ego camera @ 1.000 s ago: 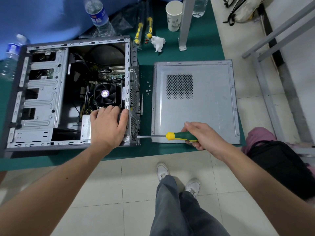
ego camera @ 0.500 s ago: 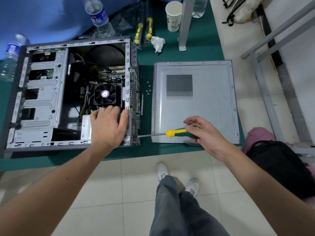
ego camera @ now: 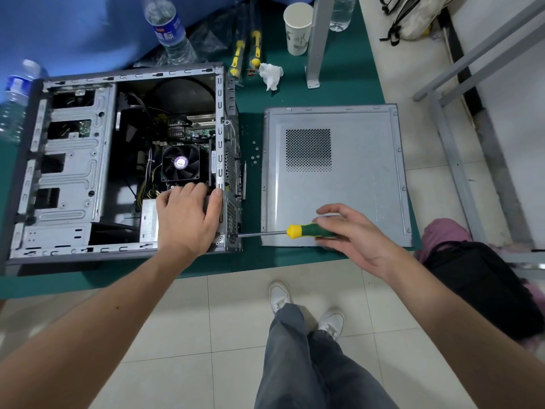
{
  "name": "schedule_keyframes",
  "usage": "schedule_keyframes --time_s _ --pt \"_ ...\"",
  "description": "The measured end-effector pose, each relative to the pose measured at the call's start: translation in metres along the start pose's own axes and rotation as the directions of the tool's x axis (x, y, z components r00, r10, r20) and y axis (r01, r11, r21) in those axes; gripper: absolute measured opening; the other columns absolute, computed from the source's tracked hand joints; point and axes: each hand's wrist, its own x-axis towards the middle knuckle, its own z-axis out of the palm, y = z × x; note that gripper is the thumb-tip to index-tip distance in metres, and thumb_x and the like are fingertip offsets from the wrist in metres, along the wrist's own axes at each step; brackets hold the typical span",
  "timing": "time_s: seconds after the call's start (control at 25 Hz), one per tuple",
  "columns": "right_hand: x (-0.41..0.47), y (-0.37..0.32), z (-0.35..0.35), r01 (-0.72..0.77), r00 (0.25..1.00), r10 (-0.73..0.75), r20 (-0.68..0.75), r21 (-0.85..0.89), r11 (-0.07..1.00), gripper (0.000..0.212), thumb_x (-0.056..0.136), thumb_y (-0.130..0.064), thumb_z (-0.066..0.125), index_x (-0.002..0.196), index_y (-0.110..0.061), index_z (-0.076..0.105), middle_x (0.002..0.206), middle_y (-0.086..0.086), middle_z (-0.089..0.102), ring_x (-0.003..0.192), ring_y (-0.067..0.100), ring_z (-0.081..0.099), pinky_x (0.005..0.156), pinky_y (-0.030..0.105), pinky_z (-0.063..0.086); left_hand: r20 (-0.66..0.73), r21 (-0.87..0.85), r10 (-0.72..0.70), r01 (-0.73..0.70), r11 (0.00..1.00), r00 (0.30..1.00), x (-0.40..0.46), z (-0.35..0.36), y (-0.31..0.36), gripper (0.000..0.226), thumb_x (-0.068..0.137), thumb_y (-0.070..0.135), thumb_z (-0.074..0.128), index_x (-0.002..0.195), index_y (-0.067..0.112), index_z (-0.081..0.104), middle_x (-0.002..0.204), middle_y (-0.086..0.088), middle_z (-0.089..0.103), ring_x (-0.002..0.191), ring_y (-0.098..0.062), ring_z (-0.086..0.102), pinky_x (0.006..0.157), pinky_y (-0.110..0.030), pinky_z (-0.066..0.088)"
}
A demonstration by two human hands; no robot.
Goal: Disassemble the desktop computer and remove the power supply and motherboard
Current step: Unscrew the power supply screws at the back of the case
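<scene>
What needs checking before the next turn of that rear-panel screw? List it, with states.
1. Screwdriver tip meets the rear edge of the computer case, low near the front corner: ok.
2. Tip seated in a screw head: cannot tell, too small.
3. Right hand holds the green handle with its fingertips: ok.
4. Left hand rests on the power supply inside the case, steadying it: ok.
5. Side panel off and lying flat on the table, right of the case: ok.
6. Loose screws lie between case and panel, apart from the shaft: ok.
</scene>
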Motion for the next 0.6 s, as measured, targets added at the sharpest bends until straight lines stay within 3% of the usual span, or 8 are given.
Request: schedule_keyframes --time_s 0.08,0.12,0.2,0.28,0.36,0.44,0.56,0.6 --pt "-0.001 0.0 0.005 -0.052 0.997 0.036 -0.062 -0.28 0.959 0.023 0.096 -0.036 0.058 0.096 -0.014 0.065 0.077 0.0 0.065 0.057 0.016 0.056 0.055 0.025 0.048 0.001 -0.007 -0.002 0.002 1.0 1.0 0.001 0.0 0.0 0.043 0.101 0.049 0.024 0.072 0.023 0.044 0.075 0.007 0.049 0.079 -0.019 0.044 0.096 -0.042 0.03" --pt "-0.001 0.0 0.006 -0.023 0.997 0.0 -0.075 -0.317 0.948 0.021 0.098 -0.033 0.056 0.095 -0.015 0.065 0.075 0.0 0.061 0.055 0.014 0.049 0.052 0.023 0.042 0.0 -0.014 0.002 -0.002 1.0 1.0 0.0 0.0 -0.001 0.042 0.101 0.048 0.025 0.073 0.024 0.044 0.076 0.007 0.05 0.079 -0.018 0.044 0.096 -0.042 0.03" --pt "0.0 0.0 0.005 0.034 0.996 -0.046 -0.082 -0.14 0.99 0.011 0.095 -0.01 0.058 0.1 -0.017 0.065 0.086 0.002 0.059 0.065 0.016 0.046 0.061 0.024 0.04 -0.008 -0.026 0.006 -0.006 1.0 1.0 0.0 -0.001 -0.001 0.039 0.101 0.049 0.025 0.078 0.025 0.045 0.079 0.008 0.051 0.08 -0.016 0.042 0.096 -0.041 0.029" --pt "-0.002 -0.001 0.001 0.043 0.999 -0.041 -0.023 0.074 0.996 0.029 0.088 0.006 0.058 0.106 -0.016 0.063 0.097 0.007 0.063 0.073 0.02 0.052 0.073 0.029 0.044 -0.012 -0.045 0.004 -0.004 0.999 1.0 -0.001 -0.001 -0.001 0.036 0.101 0.05 0.026 0.082 0.026 0.045 0.082 0.009 0.051 0.081 -0.014 0.041 0.097 -0.04 0.028" --pt "-0.004 -0.004 0.002 -0.025 1.0 0.025 -0.011 -0.024 0.999 0.012 0.093 -0.012 0.062 0.105 -0.013 0.062 0.097 0.008 0.066 0.07 0.024 0.061 0.072 0.029 0.052 -0.016 -0.073 0.002 -0.003 0.997 1.0 -0.001 -0.002 0.001 0.035 0.1 0.05 0.027 0.084 0.025 0.045 0.083 0.009 0.051 0.081 -0.014 0.041 0.097 -0.041 0.028" --pt "-0.006 -0.003 0.006 -0.074 0.996 0.056 -0.075 -0.276 0.958 0.026 0.097 -0.037 0.058 0.098 -0.012 0.064 0.087 0.007 0.067 0.056 0.019 0.056 0.054 0.025 0.048 -0.029 -0.11 0.002 -0.005 0.994 1.0 -0.002 -0.003 0.001 0.032 0.1 0.049 0.031 0.089 0.024 0.046 0.087 0.008 0.052 0.083 -0.015 0.043 0.098 -0.042 0.029" --pt "-0.009 -0.001 0.009 0.041 0.991 -0.058 -0.119 -0.145 0.989 0.005 0.095 -0.014 0.06 0.096 -0.014 0.066 0.087 0.006 0.061 0.063 0.015 0.05 0.057 0.021 0.041 -0.06 -0.15 0.022 -0.031 0.988 0.998 -0.005 -0.007 0.003 0.026 0.099 0.044 0.04 0.099 0.019 0.047 0.096 0.003 0.053 0.09 -0.02 0.046 0.096 -0.044 0.033" --pt "-0.011 -0.001 0.006 0.073 0.991 -0.078 -0.107 -0.05 0.996 0.015 0.091 -0.002 0.061 0.098 -0.015 0.066 0.091 0.007 0.063 0.07 0.016 0.055 0.064 0.022 0.044 -0.071 -0.155 0.045 -0.056 0.986 0.996 -0.007 -0.009 0.005 0.025 0.098 0.041 0.043 0.102 0.017 0.048 0.099 0.0 0.052 0.093 -0.022 0.046 0.094 -0.045 0.035"
